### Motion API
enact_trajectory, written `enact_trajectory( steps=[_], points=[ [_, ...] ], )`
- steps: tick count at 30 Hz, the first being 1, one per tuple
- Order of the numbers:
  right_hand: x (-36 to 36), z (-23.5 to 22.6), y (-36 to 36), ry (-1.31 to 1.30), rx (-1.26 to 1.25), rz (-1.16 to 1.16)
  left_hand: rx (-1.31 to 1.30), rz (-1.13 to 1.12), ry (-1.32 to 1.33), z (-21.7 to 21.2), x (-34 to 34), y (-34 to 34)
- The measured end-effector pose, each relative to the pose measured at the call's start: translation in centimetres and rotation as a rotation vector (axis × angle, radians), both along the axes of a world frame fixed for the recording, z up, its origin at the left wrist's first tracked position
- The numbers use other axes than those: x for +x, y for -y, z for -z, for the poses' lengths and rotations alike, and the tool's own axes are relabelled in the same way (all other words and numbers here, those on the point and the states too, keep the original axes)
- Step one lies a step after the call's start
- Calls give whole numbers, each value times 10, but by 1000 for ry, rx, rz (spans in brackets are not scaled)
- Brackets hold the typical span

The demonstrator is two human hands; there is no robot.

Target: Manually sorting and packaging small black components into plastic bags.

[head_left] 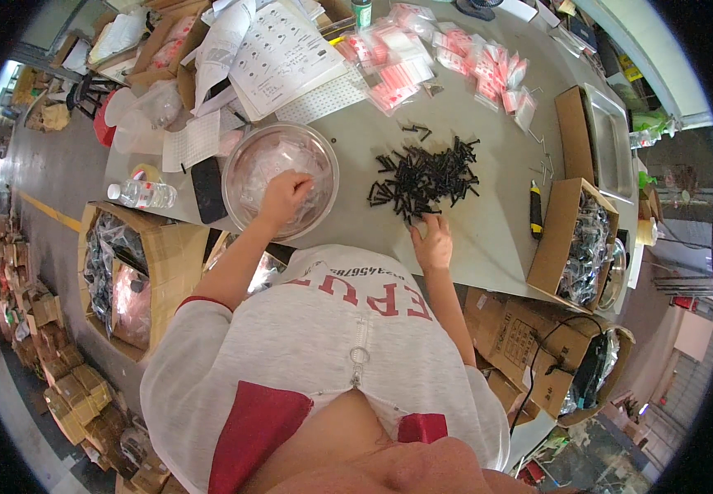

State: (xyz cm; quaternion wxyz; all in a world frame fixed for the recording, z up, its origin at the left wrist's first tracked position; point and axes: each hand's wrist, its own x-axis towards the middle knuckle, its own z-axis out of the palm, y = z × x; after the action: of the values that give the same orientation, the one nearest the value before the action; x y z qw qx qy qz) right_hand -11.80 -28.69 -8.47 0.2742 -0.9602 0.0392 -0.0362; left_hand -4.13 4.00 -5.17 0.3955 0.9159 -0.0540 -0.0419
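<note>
On the left of the table stands a round metal bowl (234, 198) with clear plastic bags (278, 162) in it. Above the bowl is my left hand (288, 196), its fingers curled closed; whatever they may hold is hidden. A heap of black screws (431, 171) lies spread to the right of the bowl. At the heap's near edge, my right hand (433, 241) reaches in with thumb and fingers apart, the fingertips touching or very close to the nearest screws. No screw shows clearly in its grasp.
Small packed bags (402, 74) with red-and-white labels lie at the back. A yellow-and-black cutter (535, 210) and a carton of bagged parts (538, 262) are on the right. Left of the bowl are a dark phone (208, 191), a water bottle (144, 194) and papers (286, 62).
</note>
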Motion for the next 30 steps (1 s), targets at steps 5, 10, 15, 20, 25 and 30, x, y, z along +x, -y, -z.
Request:
enact_trajectory(
  steps=[5,10,15,20,25,30],
  points=[
    [6,16,-3,52,-134,3,-171,7,153,-8,-2,14],
    [15,3,3,-150,-260,-71,-228,-41,-118,-26,-5,24],
    [31,-14,-1,-433,-288,-85,-350,149,48,-32,-6,45],
    [32,-14,8,-431,-202,-119,-582,174,-87,-44,-12,67],
    [16,10,16,-106,-181,-167,-670,154,-391,-57,-16,68],
    [7,12,16,100,-83,-155,-833,130,-518,-58,-20,79]
  ],
)
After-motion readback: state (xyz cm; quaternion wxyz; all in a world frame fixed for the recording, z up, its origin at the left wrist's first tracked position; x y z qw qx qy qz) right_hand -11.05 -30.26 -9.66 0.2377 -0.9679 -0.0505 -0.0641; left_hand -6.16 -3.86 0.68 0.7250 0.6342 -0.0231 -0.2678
